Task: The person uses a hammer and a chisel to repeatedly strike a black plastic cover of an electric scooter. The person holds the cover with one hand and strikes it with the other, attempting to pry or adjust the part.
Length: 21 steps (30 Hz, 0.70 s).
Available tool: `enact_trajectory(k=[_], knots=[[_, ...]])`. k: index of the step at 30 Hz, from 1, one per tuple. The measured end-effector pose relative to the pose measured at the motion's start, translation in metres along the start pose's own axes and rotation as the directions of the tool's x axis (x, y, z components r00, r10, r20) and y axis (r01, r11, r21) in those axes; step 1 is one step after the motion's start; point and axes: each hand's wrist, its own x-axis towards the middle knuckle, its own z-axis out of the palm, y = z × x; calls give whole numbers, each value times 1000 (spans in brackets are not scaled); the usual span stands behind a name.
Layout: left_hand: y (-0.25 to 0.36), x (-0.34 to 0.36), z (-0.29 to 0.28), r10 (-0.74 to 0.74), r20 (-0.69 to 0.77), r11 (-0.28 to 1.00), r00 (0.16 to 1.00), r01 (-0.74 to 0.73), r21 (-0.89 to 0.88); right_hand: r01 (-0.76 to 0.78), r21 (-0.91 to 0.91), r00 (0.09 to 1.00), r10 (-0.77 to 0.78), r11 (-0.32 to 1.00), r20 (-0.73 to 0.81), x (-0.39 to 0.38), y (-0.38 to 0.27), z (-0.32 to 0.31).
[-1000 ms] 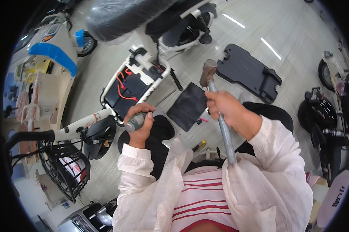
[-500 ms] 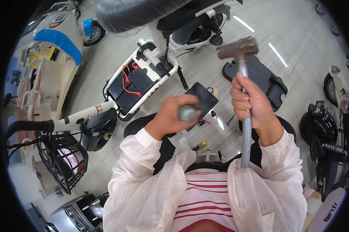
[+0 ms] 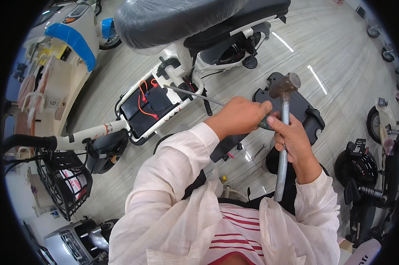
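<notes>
The count is two hands [image 3: 240, 115] [image 3: 296, 140], one hammer [image 3: 285, 110], one screwdriver [image 3: 195, 94], one black basket [image 3: 60, 193], one plastic-wrapped seat [image 3: 177, 21].

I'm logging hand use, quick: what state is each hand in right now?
Left hand: closed, holding a screwdriver.
Right hand: closed, holding a hammer.

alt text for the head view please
A person's left hand grips a green-handled screwdriver; their right hand holds a hammer by its handle. The screwdriver points toward a white frame holding black boxes and orange wires.
</notes>
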Motion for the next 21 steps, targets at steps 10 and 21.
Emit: enact_trajectory(k=[10, 21], knots=[[-59, 12, 33, -144, -1, 950, 990, 138, -280, -73, 114, 990, 86, 991, -114, 29, 5, -44], [-104, 47, 100, -243, -150, 911, 959, 172, -376, -213, 118, 965, 227, 970, -127, 125, 0, -130]])
